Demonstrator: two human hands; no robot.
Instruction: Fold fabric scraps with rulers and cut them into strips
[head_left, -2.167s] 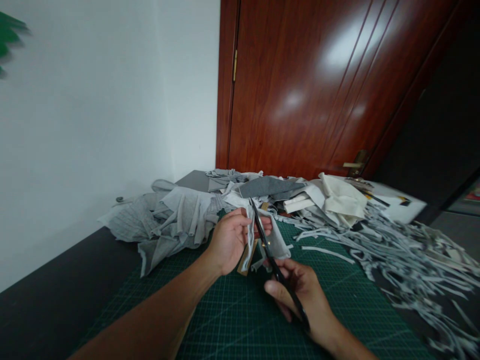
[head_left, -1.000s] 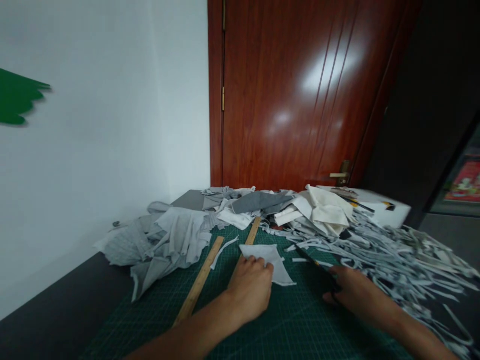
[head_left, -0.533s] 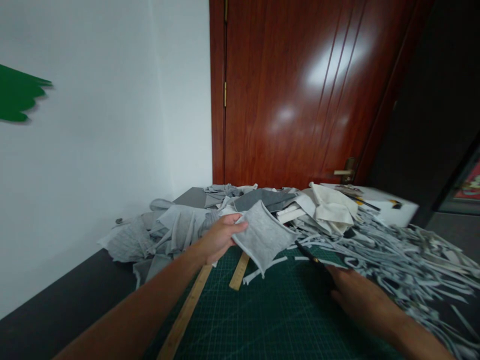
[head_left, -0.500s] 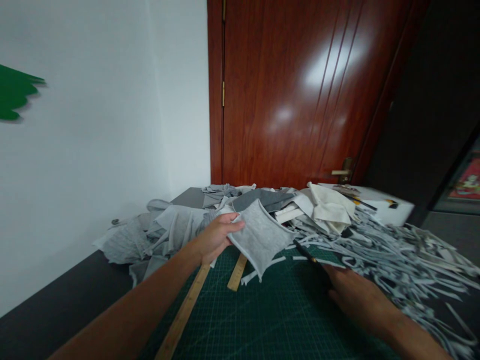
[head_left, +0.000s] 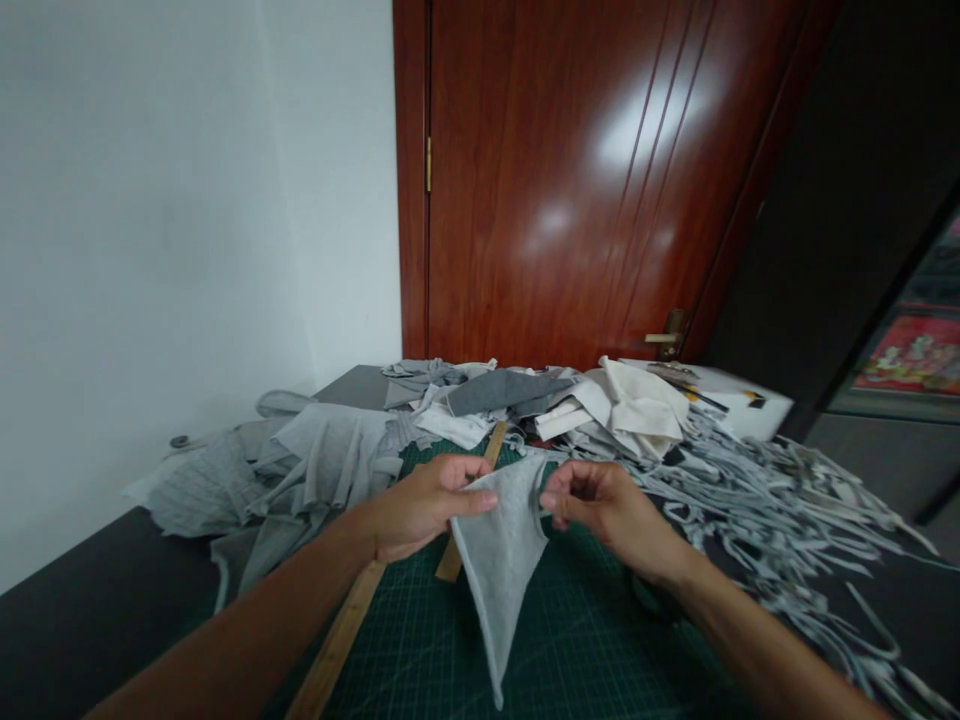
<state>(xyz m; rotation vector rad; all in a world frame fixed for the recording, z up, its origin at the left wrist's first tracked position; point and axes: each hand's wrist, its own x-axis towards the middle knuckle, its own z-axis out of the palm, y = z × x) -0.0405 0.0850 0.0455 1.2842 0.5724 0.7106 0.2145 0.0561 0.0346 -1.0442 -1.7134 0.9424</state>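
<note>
Grey jersey heaped in folds [head_left: 300, 455] lies at the far left of the dark table [head_left: 90, 620], spilling onto the green cutting mat [head_left: 585, 650], and two wooden rulers cross that mat: a long one [head_left: 330, 650] partly hidden under the left forearm, a shorter one [head_left: 469, 515] running up towards the pile. Just right of them the left hand [head_left: 416, 505] pinches the upper left corner of a pale grey fabric piece [head_left: 501, 550] between thumb and fingers, and the right hand [head_left: 607, 505] is closed on the upper right corner, so the piece is held up off the mat between the two hands, its top edge drawn fairly taut and its lower end hanging to a point just above the mat. Judging by this, the step in hand is spreading and checking the piece, not cutting it; a next move would call for laying it flat and square on the mat's grid. Further right a stack of white and cream cloth [head_left: 637, 400] rests against a white box [head_left: 739, 410] (its inside cannot be seen from here), and beyond that a broad drift of thin grey strips [head_left: 787, 500] covers the right of the table. Behind stands a red-brown door [head_left: 585, 180].
</note>
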